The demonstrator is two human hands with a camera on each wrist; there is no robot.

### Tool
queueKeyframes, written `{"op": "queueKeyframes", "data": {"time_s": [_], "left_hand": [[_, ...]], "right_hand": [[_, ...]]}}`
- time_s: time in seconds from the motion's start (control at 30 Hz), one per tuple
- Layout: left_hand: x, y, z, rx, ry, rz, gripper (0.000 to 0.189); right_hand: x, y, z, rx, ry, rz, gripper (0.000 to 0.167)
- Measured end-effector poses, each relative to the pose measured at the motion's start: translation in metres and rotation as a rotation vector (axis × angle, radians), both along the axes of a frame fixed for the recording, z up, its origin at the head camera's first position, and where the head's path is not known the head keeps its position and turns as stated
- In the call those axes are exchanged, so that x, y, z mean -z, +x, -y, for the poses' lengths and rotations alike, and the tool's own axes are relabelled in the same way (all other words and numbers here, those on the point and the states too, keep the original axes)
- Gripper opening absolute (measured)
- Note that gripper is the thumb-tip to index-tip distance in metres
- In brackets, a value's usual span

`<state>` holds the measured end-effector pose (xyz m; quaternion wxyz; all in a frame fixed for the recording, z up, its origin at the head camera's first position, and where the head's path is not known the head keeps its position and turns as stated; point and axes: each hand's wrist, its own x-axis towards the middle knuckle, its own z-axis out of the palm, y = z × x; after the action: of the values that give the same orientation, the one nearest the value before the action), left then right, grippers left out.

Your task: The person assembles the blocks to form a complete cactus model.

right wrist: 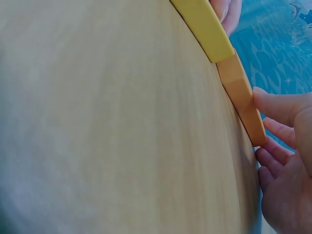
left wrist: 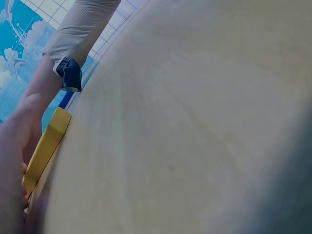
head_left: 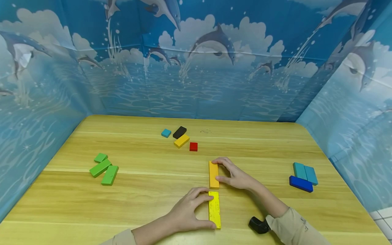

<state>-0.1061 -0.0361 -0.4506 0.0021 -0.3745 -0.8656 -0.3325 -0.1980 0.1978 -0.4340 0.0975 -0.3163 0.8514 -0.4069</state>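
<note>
In the head view a yellow block [head_left: 215, 212] lies lengthwise near the front of the table. My left hand [head_left: 188, 211] holds it from the left, thumb at its near end and index finger by its far end. Just beyond it, almost in line, lies an orange block [head_left: 213, 177]. My right hand [head_left: 235, 175] grips this one from the right, fingers at the far end and thumb on its right side. The right wrist view shows the orange block [right wrist: 241, 95] beside the thumb and fingers, with the yellow block [right wrist: 204, 29] beyond.
Green blocks [head_left: 110, 175] lie to the left. At the back are a small blue block [head_left: 166, 133], a black block [head_left: 179, 132], another yellow block [head_left: 182, 141] and a red block [head_left: 193, 146]. Teal blocks [head_left: 311, 175] and a dark blue block [head_left: 301, 183] sit at the right.
</note>
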Motion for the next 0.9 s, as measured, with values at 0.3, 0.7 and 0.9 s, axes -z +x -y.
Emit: {"op": "queueKeyframes", "data": {"time_s": [0.3,0.7,0.9], "left_hand": [[0.002,-0.001,-0.001,-0.019,0.043,0.018,0.048],[0.003,-0.001,-0.002,-0.037,0.045,0.010,0.049],[0.003,-0.001,-0.002,-0.040,0.051,0.014,0.049]], "right_hand": [[-0.018,0.009,0.008,0.007,-0.008,0.029,0.048],[-0.036,0.019,0.015,-0.008,0.000,0.018,0.047],[-0.020,0.013,0.011,-0.016,0.003,-0.012,0.049]]}}
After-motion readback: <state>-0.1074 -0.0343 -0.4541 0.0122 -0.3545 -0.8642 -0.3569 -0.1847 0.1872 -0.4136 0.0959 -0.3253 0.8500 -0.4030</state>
